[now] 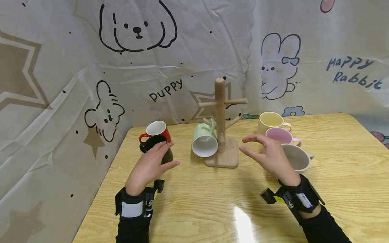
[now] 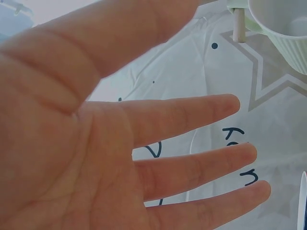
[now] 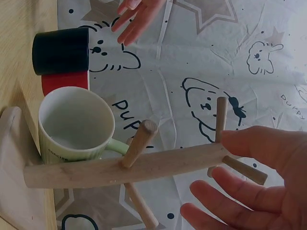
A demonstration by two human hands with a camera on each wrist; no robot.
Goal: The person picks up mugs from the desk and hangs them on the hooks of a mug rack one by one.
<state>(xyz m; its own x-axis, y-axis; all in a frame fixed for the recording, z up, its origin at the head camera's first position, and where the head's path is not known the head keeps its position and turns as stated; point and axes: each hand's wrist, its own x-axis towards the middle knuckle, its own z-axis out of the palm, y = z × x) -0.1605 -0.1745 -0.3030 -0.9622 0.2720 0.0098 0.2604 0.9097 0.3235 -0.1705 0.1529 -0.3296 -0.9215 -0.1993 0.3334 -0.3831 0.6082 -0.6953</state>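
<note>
A light green ribbed mug (image 1: 205, 141) hangs by its handle from a lower peg of the wooden mug tree (image 1: 220, 111), its mouth facing forward. My left hand (image 1: 150, 163), fingers extended and holding nothing, hovers over the black mug (image 1: 167, 156); the left wrist view shows its palm and spread fingers. On the right, my right hand (image 1: 270, 155) is held up between the tree and a grey mug (image 1: 296, 158), thumb and fingers apart around nothing. The right wrist view puts its fingertips (image 3: 204, 191) near the upper pegs of the tree, overlapping them there.
Behind the black mug stands a red mug (image 1: 164, 130) with a white inside. A pink mug (image 1: 279, 135) and a yellow mug (image 1: 270, 120) line up behind the grey one. The wooden table (image 1: 194, 209) ends at a printed cloth (image 1: 194, 50) hanging behind it.
</note>
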